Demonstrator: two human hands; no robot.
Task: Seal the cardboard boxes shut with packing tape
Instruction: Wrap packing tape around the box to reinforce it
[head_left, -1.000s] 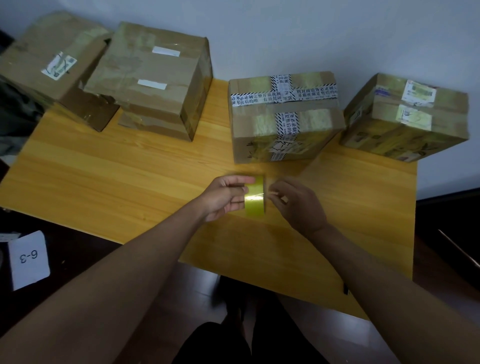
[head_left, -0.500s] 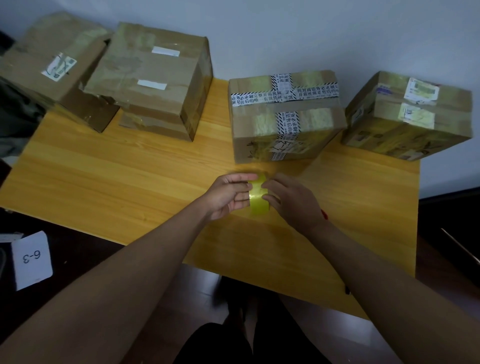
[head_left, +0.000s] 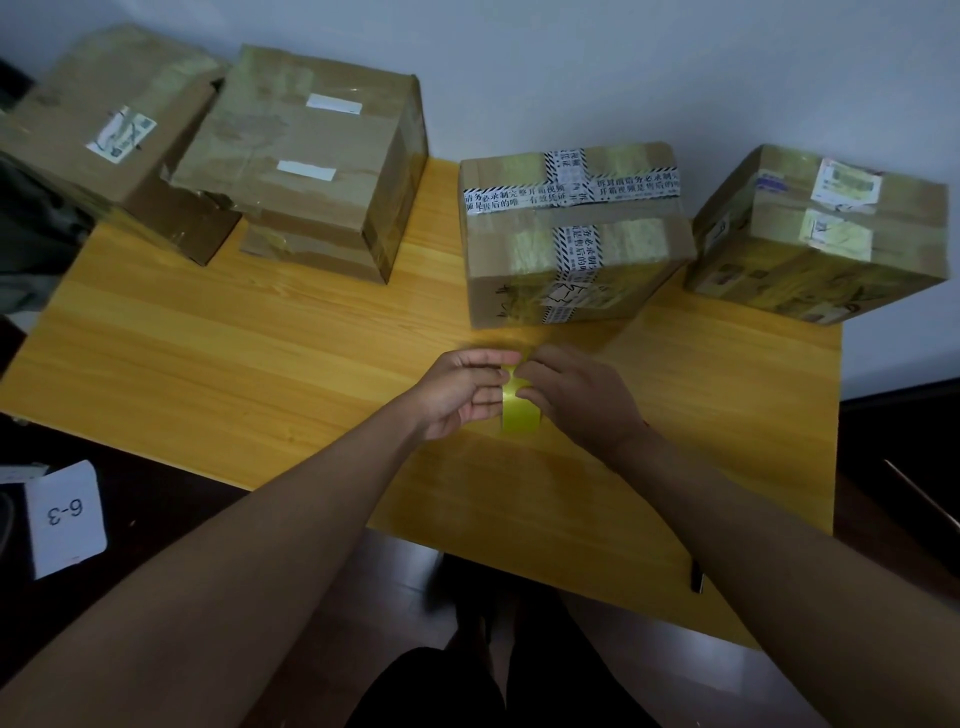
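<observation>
From the head view, a roll of tape (head_left: 521, 410) is held upright just above the wooden table (head_left: 260, 364), gripped from one side by the left hand (head_left: 460, 392) and pinched at its upper edge by the fingers of the right hand (head_left: 576, 397); both hands are curled round it. Four cardboard boxes are seen along the far edge: two at the far left (head_left: 111, 135) (head_left: 306, 161), touching; one with printed tape (head_left: 571, 234) just beyond the hands; one (head_left: 821, 234) at the right. A white card (head_left: 65, 517) marked 6-3 lies on the floor.

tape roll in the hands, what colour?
Glossy yellow tape roll, gripped between left hand and right hand; head view.
</observation>
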